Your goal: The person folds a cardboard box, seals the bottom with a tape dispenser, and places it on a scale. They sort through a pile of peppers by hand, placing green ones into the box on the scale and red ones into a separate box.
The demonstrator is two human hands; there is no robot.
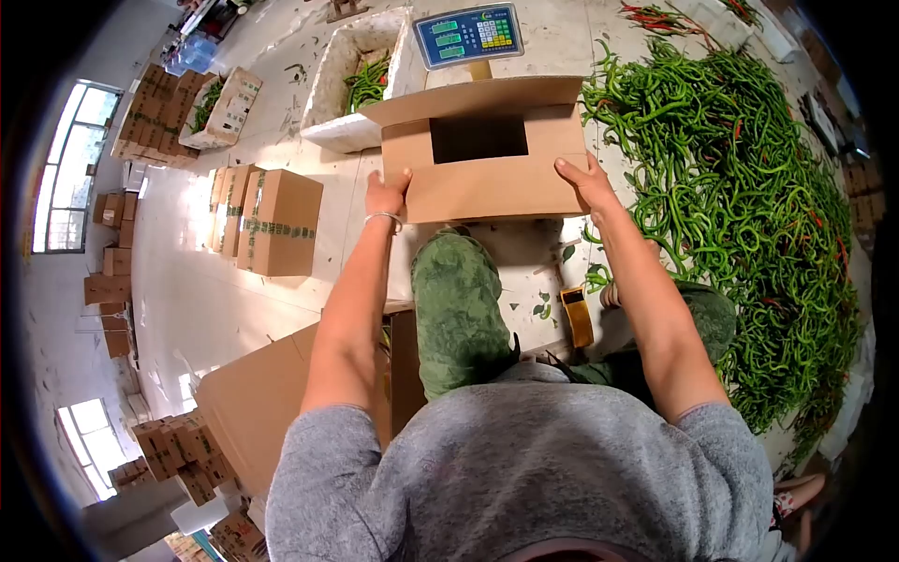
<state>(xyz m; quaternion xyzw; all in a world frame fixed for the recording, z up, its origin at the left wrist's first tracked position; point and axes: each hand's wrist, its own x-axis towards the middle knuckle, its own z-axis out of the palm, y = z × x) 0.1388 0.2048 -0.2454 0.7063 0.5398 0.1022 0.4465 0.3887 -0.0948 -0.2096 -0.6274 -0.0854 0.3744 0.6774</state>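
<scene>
A brown cardboard box [496,192] is held between my two hands in front of my knees. Its far flap stands raised, and a dark rectangular gap shows between the folded flaps. My left hand [387,195] grips the near left corner, thumb on top. At the near right corner my right hand [585,183] has its thumb on the flap and its fingers around the side. Just behind the box is a digital scale display [468,37]. Below my right hand, a yellow tape dispenser [577,318] lies on the floor.
A large pile of green chili peppers [721,187] covers the floor at right. A white foam box [323,89] with chilies stands behind, left of the scale. Taped cartons [281,225] sit at left, and a large open carton [262,393] lies beside my left arm.
</scene>
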